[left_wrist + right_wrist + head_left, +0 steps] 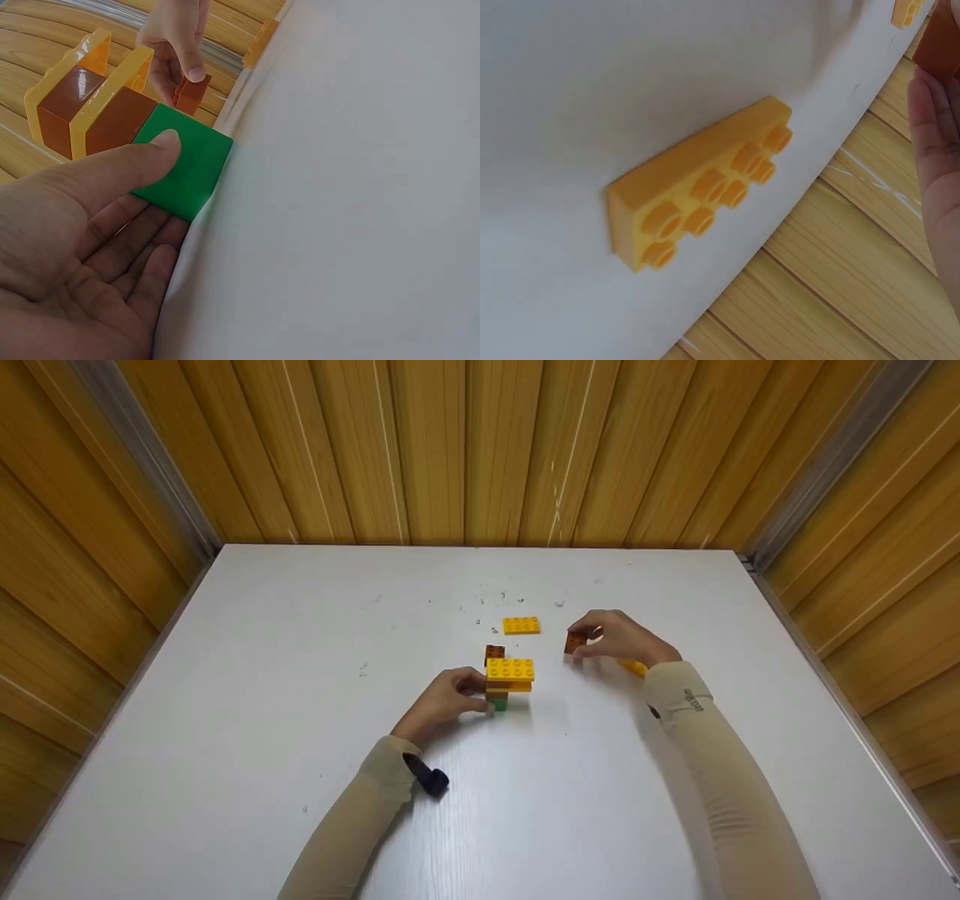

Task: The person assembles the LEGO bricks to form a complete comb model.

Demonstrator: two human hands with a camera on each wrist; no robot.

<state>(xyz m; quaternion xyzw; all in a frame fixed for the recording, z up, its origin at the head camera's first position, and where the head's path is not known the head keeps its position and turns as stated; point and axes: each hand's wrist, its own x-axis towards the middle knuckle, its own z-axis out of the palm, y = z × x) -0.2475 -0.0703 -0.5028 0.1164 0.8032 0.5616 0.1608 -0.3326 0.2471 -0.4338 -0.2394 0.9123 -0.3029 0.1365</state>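
A stack of toy building bricks stands on the white table, with a green brick [187,161] at its base and brown bricks and yellow plates [510,669] in turn above. My left hand [446,701] holds this stack low down, the thumb lying on the green brick in the left wrist view. To the right, my right hand [619,639] pinches a small brown brick [574,643] just apart from the stack. Another brown brick [494,652] sits right behind the stack, partly hidden by it.
A flat yellow plate [520,625] lies farther back on the table [315,622]. Another yellow plate [697,180] rests studs up near my right wrist, mostly covered in the head view. Wood-patterned walls [427,450] border the back and both sides.
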